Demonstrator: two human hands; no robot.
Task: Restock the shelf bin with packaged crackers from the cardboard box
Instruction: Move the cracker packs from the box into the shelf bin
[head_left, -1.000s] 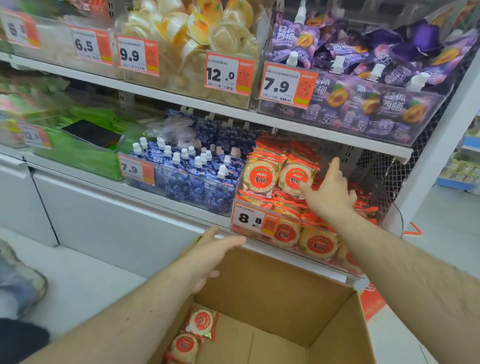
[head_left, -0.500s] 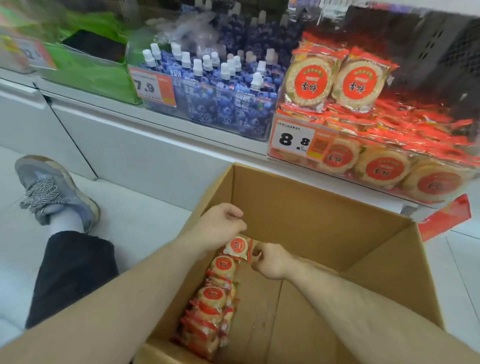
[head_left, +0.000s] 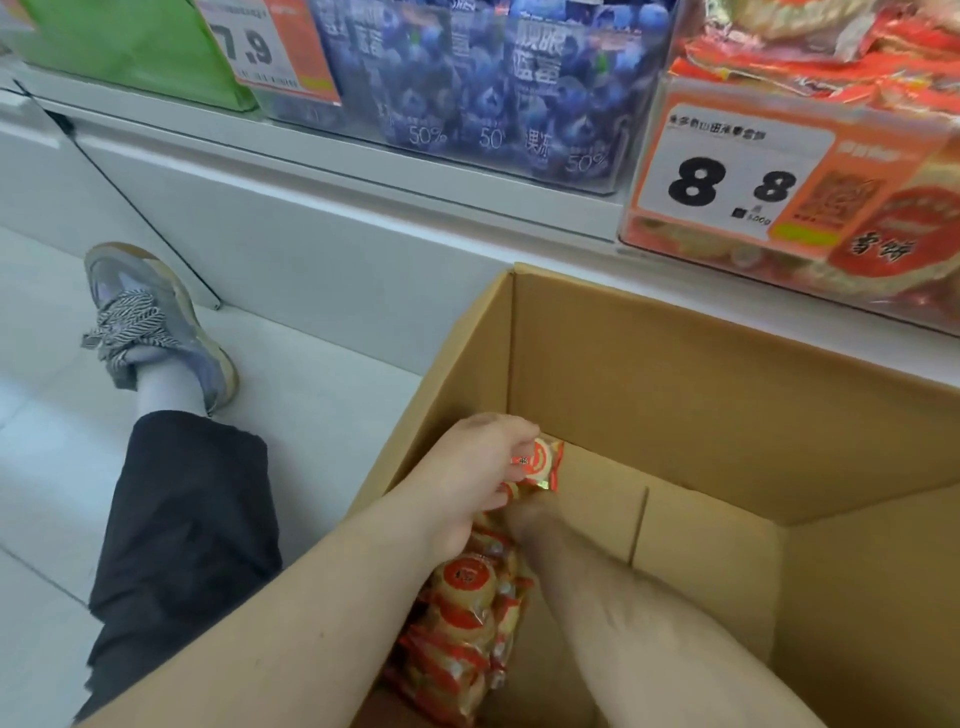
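Both hands have gone deeper into the cardboard box (head_left: 675, 374) since 0.5 s ago, and the view has dropped closer, so the shelf bin (head_left: 810, 171) now sits cropped at the upper right. Left hand (head_left: 470, 480) has its fingers curled round 1 cracker packet (head_left: 543, 462), lifted at the far end of the row. Right hand (head_left: 524, 512) is tucked beneath the left wrist, mostly hidden; whether its fingers have closed on a packet cannot be told. Remaining cracker packets (head_left: 467, 623) lie stacked along the box's left wall, which is probably why both arms crowd that side while the rest of the box floor shows bare cardboard.

The bin, marked 8.8 on its price label (head_left: 727, 182), stands on the shelf just above the box's far rim, so packets need only a short lift. It looks well filled, with a small stock left below. Beside it sit blue pouches (head_left: 483, 88). A shoe (head_left: 156, 327) rests on the floor to the left.
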